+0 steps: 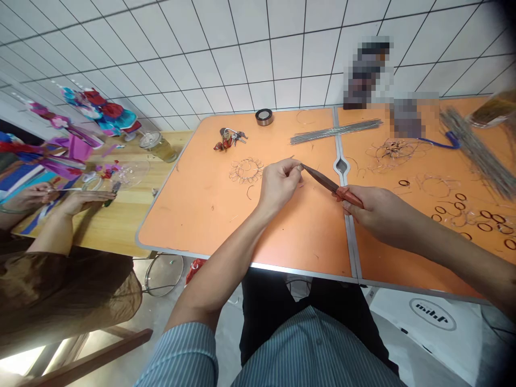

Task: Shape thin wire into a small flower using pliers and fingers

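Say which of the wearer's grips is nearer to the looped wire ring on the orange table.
Left. The left grip is just to the right of the looped wire ring; the right grip is farther right, around the red-handled pliers.

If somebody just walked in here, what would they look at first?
Probably the bright orange table in the middle, where the right hand grips dark pliers with reddish handles and the left hand pinches at their tip. Next, maybe the red, blue and pink figures at the far left, near the tiled wall. Then perhaps the bundle of thin grey wires on the table's right side.
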A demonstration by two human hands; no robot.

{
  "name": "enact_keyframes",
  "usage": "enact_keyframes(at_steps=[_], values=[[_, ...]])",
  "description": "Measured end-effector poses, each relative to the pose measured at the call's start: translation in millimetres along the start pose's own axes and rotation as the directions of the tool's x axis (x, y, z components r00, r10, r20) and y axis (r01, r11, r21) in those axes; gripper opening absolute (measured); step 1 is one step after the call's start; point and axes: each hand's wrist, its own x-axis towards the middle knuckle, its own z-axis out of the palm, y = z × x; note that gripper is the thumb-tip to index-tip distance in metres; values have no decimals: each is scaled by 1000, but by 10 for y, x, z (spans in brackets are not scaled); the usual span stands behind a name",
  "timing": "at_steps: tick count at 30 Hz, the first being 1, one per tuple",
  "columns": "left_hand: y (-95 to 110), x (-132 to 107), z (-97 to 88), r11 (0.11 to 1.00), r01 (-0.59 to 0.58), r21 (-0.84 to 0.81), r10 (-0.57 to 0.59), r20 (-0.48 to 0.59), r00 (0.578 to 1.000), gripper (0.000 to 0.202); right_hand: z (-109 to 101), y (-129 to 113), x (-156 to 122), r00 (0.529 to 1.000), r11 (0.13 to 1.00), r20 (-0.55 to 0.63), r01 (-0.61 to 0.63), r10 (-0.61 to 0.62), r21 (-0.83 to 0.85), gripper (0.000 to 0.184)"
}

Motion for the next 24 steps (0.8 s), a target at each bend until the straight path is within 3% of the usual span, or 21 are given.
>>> enact_keyframes(at_steps=[3, 12, 24], values=[[26, 1, -2, 1000, 23, -18, -23, 5, 1000, 23, 72, 81, 33, 997, 994, -41, 54, -58, -98, 18], [172, 47, -56, 950, 161, -268, -162, 17, 987, 20, 121, 56, 61, 988, 981, -99, 104, -121, -166, 30], [161, 66, -114, 907, 220, -360, -225, 27, 974, 15, 122, 124, 109, 999, 997, 33, 40, -42, 68, 16]])
